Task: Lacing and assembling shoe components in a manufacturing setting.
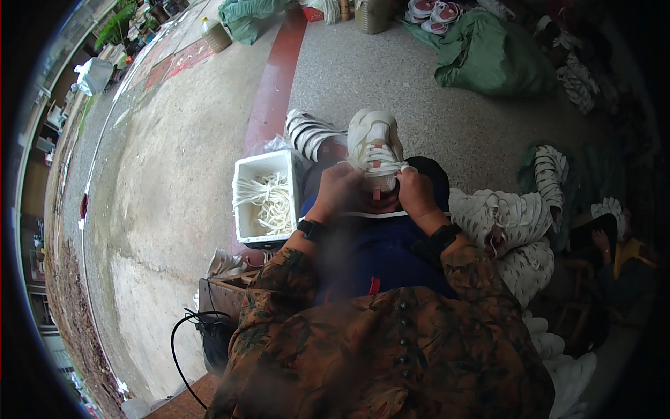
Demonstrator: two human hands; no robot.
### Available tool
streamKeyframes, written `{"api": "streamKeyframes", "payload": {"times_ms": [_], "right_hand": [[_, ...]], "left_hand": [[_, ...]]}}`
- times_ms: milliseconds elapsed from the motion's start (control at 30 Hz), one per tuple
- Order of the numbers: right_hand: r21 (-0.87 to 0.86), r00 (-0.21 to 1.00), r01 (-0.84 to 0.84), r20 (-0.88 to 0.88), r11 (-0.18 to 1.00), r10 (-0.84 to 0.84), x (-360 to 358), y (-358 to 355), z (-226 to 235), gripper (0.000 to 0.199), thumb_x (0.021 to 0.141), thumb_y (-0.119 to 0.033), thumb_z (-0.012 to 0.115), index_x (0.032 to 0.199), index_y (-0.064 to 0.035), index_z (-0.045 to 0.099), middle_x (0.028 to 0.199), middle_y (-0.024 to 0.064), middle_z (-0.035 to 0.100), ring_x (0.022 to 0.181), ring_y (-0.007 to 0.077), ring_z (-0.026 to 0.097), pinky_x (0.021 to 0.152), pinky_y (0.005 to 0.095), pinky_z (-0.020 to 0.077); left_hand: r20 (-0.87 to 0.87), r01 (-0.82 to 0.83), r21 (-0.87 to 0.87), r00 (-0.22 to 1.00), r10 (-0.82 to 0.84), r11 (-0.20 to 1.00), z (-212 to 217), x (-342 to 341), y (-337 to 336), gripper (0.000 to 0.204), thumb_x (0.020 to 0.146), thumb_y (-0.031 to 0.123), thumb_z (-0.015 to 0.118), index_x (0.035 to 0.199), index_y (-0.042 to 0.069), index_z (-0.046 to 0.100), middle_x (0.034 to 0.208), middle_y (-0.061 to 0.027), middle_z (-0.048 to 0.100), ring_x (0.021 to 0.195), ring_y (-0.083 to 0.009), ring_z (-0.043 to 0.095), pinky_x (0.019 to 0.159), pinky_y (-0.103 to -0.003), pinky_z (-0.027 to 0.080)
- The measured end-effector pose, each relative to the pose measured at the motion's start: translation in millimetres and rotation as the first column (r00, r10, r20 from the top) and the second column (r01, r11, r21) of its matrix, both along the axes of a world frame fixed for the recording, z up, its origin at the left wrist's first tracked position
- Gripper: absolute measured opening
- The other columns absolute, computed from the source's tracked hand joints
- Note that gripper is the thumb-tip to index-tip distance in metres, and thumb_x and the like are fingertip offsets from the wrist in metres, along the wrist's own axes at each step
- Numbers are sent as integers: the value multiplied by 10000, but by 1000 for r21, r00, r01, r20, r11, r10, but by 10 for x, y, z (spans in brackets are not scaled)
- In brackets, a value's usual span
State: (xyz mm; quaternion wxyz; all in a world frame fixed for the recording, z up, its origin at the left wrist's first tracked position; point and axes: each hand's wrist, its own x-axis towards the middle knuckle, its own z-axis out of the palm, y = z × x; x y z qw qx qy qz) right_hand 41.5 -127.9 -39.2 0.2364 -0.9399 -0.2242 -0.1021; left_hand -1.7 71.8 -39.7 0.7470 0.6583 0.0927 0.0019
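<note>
A white shoe [375,143] rested on the person's lap, toe pointing away. The left hand [338,190] and right hand [416,192] each pinched its white laces [380,162]. A white box [265,197] of laces sat just left.

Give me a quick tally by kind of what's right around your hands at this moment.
Hands: 2, the left hand and right hand, both on the laces of the shoe.
White shoe on the lap: 1.
White box holding loose white laces: 1; the laces are too tangled to count.
Green sacks: 2, counting the far green sack.
Total: 6.
</note>
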Motion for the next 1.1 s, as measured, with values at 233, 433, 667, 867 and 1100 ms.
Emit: {"api": "streamKeyframes", "payload": {"times_ms": [233,433,667,867,1100], "right_hand": [[147,999,33,-20,989,-30,50,-128,-80,181,861,-149,549,742,-16,577,730,220,604,727,413,602,613,476,477],[260,999,12,-46,966,0,65,-106,-69,155,833,-135,546,743,-12,575,743,225,598,743,418,593,615,478,470],[273,999,5,-39,962,6,27,-122,-85,203,822,-160,566,685,-10,572,701,226,589,708,418,590,598,474,466],[199,994,42,-108,979,-21,20,-149,-6,230,795,-183,617,645,-17,565,654,207,581,670,406,589,572,462,461],[251,973,-226,109,941,205,-76,64,383,143,763,-140,650,703,-26,587,588,158,557,618,378,582,548,454,453]], "left_hand": [[416,-126,790,829,-373,600,236,179,-450,178,752,164,635,616,53,602,633,-70,625,579,-214,627,515,-338,487],[246,-181,966,857,-453,183,13,342,-711,167,700,254,603,616,115,641,635,-68,615,584,-256,632,502,-377,495],[183,-133,980,887,-424,145,80,281,-726,180,731,258,596,659,100,646,639,-78,614,602,-267,637,535,-378,516],[5,66,987,901,-433,149,426,3,-463,248,775,319,607,759,77,660,703,-116,650,667,-277,657,589,-372,517],[44,230,398,962,-269,888,173,-60,14,202,821,217,641,779,21,671,663,-60,648,595,-139,616,563,-282,479]]}}
